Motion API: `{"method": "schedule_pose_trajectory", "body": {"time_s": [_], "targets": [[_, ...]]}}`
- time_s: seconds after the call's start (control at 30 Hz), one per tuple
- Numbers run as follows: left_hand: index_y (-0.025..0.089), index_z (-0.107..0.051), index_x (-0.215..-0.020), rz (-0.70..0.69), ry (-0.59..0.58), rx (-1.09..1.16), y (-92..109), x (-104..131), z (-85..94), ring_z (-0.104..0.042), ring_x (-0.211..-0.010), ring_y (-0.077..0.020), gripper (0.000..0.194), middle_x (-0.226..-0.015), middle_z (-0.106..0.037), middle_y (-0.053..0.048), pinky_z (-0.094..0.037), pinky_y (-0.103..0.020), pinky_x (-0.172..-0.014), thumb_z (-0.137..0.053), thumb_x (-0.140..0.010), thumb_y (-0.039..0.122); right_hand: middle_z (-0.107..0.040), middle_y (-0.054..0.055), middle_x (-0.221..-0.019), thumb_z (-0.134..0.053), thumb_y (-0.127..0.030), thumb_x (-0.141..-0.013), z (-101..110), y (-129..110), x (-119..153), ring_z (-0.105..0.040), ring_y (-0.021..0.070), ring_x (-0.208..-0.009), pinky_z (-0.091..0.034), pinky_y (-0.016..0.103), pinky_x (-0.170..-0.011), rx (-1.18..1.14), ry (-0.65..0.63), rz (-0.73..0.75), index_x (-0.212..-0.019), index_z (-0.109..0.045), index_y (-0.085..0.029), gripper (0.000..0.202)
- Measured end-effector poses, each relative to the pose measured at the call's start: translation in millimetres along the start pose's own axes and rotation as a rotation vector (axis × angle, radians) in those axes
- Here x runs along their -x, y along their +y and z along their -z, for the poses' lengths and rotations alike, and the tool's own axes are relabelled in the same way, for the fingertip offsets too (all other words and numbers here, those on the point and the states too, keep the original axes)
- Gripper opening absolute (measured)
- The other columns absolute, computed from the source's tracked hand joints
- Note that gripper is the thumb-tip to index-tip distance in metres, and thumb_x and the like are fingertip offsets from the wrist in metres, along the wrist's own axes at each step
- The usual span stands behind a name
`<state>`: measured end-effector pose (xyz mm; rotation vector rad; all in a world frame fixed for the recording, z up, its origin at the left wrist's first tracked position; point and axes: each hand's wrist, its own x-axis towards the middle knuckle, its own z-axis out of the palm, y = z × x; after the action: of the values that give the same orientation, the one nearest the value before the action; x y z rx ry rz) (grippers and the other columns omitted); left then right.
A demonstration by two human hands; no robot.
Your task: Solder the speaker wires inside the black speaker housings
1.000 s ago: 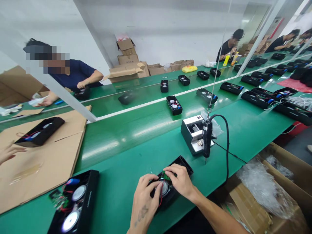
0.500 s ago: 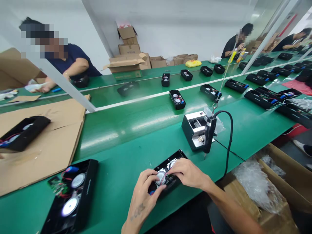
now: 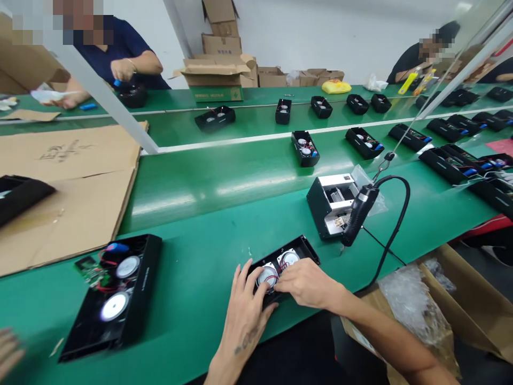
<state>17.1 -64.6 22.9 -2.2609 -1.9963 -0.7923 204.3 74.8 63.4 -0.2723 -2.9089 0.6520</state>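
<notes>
L hand (image 3: pixel 246 306) is spread on casing (image 3: pixel 309 249); R hand (image 3: pixel 308 283) bunched, hold unclear; too strong pull may detach spkr wires (image 3: pixel 272 277).

Plain green counter (image 3: pixel 200 283); near its front edge, a black speaker housing (image 3: pixel 309 250) with silvery speaker drivers (image 3: pixel 263 274) and red wires (image 3: pixel 282 264); black electric screwdriver (image 3: pixel 359 215); black-and-silver screw feeder (image 3: pixel 329 207); tan cardboard sheet (image 3: pixel 102 160) with dark lettering (image 3: pixel 66 150)

Pale wall (image 3: pixel 304 48) seen behind; cardboard boxes (image 3: pixel 222 45) stacked before it. Green surface (image 3: pixel 192 305) crossed by white rail (image 3: pixel 224 141); slanted pale post (image 3: pixel 107 96) seen at left. Light (image 3: pixel 244 187) reflected in glossy streaks. Open carton (image 3: pixel 475 310) set beside surface, lower right.
</notes>
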Motion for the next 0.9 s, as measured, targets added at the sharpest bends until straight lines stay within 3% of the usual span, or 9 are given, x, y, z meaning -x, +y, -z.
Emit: {"method": "schedule_pose_trajectory", "body": {"time_s": [0.23, 0.4, 0.63, 0.9], "targets": [[0.021, -0.073, -0.108, -0.039, -0.005, -0.02, 1.2, 6.1, 0.8, -0.052, -0.151, -0.0443, 0.024, -0.136, -0.072, -0.014, -0.046, -0.073, -0.124, -0.081, -0.086, 0.018, -0.086, 0.003, -0.09, -0.059, 0.003, -0.088, 11.8, -4.8, -6.9, -0.075, 0.0185, -0.08, -0.034, 0.034, -0.061, -0.004, -0.17, -0.01, -0.093, -0.081, -0.022, 0.034], [0.021, -0.074, -0.096, 0.011, 0.021, 0.007, 9.1, 5.8, 1.6, -0.051, -0.152, -0.0447, 0.015, -0.132, -0.075, -0.01, -0.044, -0.075, -0.125, -0.081, -0.086, 0.014, -0.087, 0.003, -0.093, -0.062, -0.002, -0.077, 21.5, -3.4, -5.6, -0.074, 0.0205, -0.079, -0.039, 0.032, -0.063, -0.093, -0.218, -0.025, -0.098, -0.084, -0.024, 0.038], [0.022, -0.077, -0.11, 0.015, 0.001, 0.042, 10.2, 5.1, 4.1, -0.046, -0.157, -0.0451, 0.024, -0.135, -0.075, -0.009, -0.044, -0.073, -0.126, -0.081, -0.088, 0.013, -0.087, 0.005, -0.095, -0.061, -0.005, -0.085, 18.3, 3.3, -7.0, -0.075, 0.0223, -0.087, -0.049, 0.031, -0.078, -0.16, -0.132, -0.105, -0.102, -0.087, -0.027, 0.038], [0.02, -0.075, -0.106, 0.0, 0.003, 0.048, 6.5, 5.8, 0.6, -0.047, -0.155, -0.047, 0.021, -0.135, -0.074, -0.011, -0.047, -0.073, -0.124, -0.085, -0.087, 0.018, -0.088, 0.007, -0.101, -0.054, 0.004, -0.086, 8.3, 10.3, -5.7, -0.078, 0.022, -0.089, -0.053, 0.034, -0.086, -0.148, -0.172, 0.039, -0.107, -0.086, -0.022, 0.046]]}}
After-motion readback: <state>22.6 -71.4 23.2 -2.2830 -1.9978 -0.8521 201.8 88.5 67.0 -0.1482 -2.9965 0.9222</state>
